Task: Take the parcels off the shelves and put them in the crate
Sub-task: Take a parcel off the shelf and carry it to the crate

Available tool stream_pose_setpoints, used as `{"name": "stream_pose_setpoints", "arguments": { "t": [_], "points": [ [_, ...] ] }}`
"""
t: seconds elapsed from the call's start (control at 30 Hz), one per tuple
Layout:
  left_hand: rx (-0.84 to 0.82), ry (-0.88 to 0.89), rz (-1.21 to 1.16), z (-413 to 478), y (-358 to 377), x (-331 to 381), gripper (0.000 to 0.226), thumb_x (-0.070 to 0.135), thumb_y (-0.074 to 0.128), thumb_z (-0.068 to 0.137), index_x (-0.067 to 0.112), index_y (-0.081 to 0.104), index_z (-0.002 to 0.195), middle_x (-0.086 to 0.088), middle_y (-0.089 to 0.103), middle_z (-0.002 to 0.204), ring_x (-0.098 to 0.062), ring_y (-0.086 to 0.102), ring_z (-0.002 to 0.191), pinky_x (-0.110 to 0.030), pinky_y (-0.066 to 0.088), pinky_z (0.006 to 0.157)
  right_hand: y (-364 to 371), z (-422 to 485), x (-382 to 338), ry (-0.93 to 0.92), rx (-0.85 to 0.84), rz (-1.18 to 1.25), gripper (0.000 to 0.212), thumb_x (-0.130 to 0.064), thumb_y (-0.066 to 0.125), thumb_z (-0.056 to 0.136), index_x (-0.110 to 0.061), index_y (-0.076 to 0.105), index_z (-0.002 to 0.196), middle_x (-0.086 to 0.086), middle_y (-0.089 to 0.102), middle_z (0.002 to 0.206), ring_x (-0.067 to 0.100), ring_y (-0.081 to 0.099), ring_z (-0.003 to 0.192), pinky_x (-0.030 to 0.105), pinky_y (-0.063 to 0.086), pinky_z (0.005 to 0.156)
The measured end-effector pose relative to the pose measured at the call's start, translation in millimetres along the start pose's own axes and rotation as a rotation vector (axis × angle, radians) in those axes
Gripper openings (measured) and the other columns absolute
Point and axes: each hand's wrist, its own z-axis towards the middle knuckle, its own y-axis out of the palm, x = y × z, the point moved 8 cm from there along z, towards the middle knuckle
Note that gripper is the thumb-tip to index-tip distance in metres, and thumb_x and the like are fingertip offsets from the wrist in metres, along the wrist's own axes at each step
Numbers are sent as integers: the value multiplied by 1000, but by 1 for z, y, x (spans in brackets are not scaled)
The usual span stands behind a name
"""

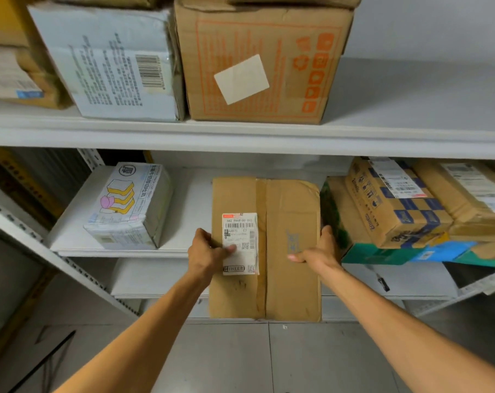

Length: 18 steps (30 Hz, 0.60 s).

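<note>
A flat brown cardboard parcel [286, 211] with a white shipping label juts forward out of the middle shelf [121, 252], its near end hanging past the shelf edge. My left hand [209, 252] grips its left edge, thumb on the label. My right hand [317, 252] grips its right edge, thumb on top. No crate is in view.
A white toast-print box [130, 205] sits left on the same shelf. Stacked brown, blue-checked and green parcels [396, 205] crowd the right. The upper shelf [240, 134] carries a white printed box [113, 61] and a large orange-printed carton [263, 58]. Grey floor tiles lie below.
</note>
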Motion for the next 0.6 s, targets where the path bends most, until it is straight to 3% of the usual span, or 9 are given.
{"name": "stream_pose_setpoints", "arguments": {
  "t": [0.07, 0.17, 0.2, 0.27, 0.33, 0.4, 0.5, 0.6],
  "points": [
    [1, -22, -36, -6, -8, -4, 50, 6, 87, 66, 14, 45, 91, -7, 63, 98, -19, 65, 83, -27, 53, 59, -6, -4, -6, -24, 10, 26, 131, -10, 90, 60, -13, -1, 154, 10, 18, 159, 30, 19, 146, 48, 24, 117],
    [-84, -5, -63, -19, -16, 5, 73, -6, 85, 61, 13, 47, 121, -6, 64, 100, -27, 65, 96, -42, 57, 82, -21, -15, -23, -108, 31, -19, 137, -9, 94, 51, -11, 2, 152, 14, 25, 156, 33, 26, 142, 48, 29, 114],
    [-114, 20, -55, -23, -19, 10, 73, -10, 84, 60, 13, 52, 121, -6, 66, 99, -27, 67, 96, -42, 58, 82, -26, -20, -28, -134, 30, -43, 139, -9, 95, 48, -12, 3, 152, 14, 27, 155, 34, 28, 141, 48, 30, 113],
    [-138, 87, -49, -34, -30, 16, 58, -15, 82, 56, 15, 64, 103, 1, 69, 88, -19, 70, 84, -27, 59, 64, -34, -32, -32, -166, 8, -51, 137, -6, 95, 47, -10, 7, 152, 13, 30, 153, 33, 29, 141, 45, 30, 113],
    [-136, 145, -63, -49, -39, 19, 52, -18, 80, 53, 22, 69, 85, 10, 70, 75, -10, 69, 70, -18, 53, 52, -40, -43, -29, -175, -1, -38, 108, -3, 95, 44, -9, 35, 134, 13, 48, 133, 32, 44, 128, 44, 40, 104],
    [-116, 201, -74, -61, -45, 17, 52, -22, 77, 53, 25, 72, 75, 11, 73, 72, -7, 69, 67, -19, 52, 52, -44, -54, -21, -169, 7, 0, 81, 1, 94, 42, -12, 42, 103, 10, 55, 108, 29, 55, 107, 41, 49, 90],
    [-105, 299, -119, -78, -49, 23, 66, -26, 70, 53, 37, 74, 74, 8, 74, 73, -3, 69, 67, -18, 53, 52, -44, -64, -7, -167, 1, 139, 67, 11, 91, 43, -11, 47, 88, 5, 60, 88, 24, 58, 91, 36, 51, 83],
    [-116, 372, -136, -89, -53, 30, 67, -22, 75, 51, 37, 75, 82, 6, 76, 80, -8, 72, 74, -20, 56, 56, -52, -72, -10, -210, -20, 210, 58, 15, 89, 42, -16, 53, 74, -4, 62, 72, 16, 60, 75, 27, 49, 72]
  ]
}}
